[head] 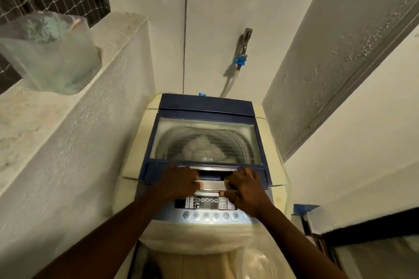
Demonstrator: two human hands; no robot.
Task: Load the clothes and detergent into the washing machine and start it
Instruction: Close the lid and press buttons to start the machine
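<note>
While both hands (181, 184) grip its handle, lid (206, 142) lies flat

Washer corner: plastic, glass, rough plaster.

Washing machine (204, 106) has glossy blue plastic trim on a yellowed cream plastic body; clear glass lid (206, 142) over a ribbed metal drum, pale cloth (201, 147) inside. Shiny metal-look handle strip (212, 184). Ledge (68, 106) is rough, matt plaster. Frosted translucent plastic tub (47, 54). Metal tap (244, 38).
</note>
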